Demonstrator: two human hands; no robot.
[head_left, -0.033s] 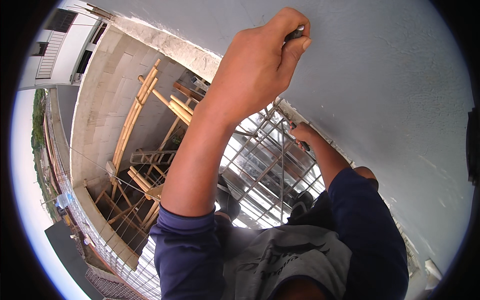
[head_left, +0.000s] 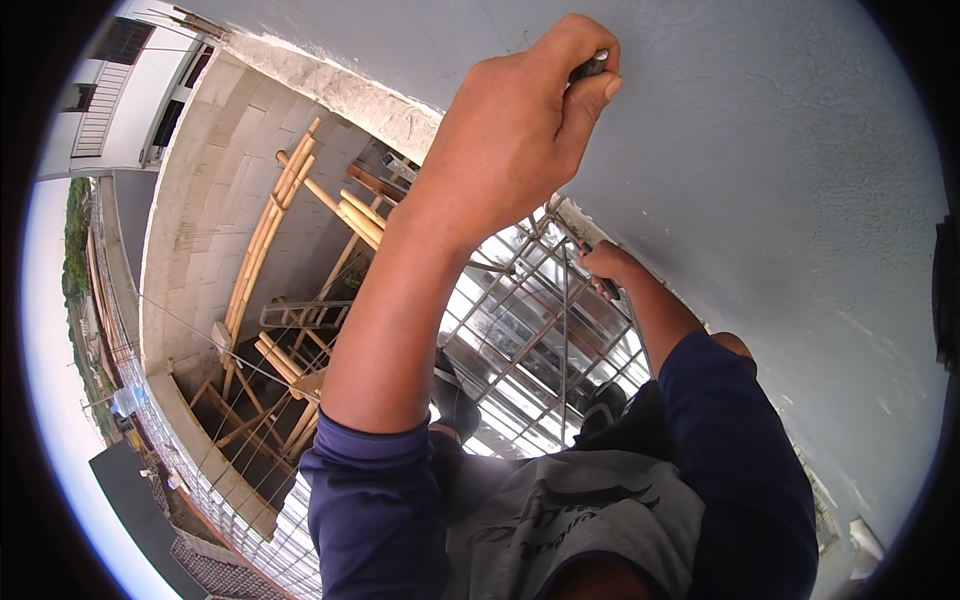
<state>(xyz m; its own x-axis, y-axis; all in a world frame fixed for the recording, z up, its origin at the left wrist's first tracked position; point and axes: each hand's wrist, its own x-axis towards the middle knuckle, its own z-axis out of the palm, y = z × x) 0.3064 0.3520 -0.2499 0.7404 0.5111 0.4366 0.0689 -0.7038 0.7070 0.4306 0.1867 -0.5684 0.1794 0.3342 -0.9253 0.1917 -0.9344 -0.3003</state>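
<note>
My left hand [head_left: 520,140] is raised against the grey plastered wall [head_left: 760,150], its fingers closed round a dark handle [head_left: 590,66] with a pale shiny end. The rest of that tool is hidden behind the hand. Lower down, close to the wall's foot, my right hand [head_left: 610,262] grips a dark-handled tool [head_left: 608,290]. Its ends poke out on both sides of the fingers, but its kind cannot be made out.
Under me is a metal bar grid [head_left: 520,345] over shiny sheeting. To the left, bamboo poles [head_left: 265,240] and a small ladder-like frame [head_left: 305,315] stand in a deep, block-walled space [head_left: 215,190]. A rough concrete ledge [head_left: 335,85] edges the wall.
My right hand and its sleeve have shifted very slightly upward along the wall. My left hand stays in place.
</note>
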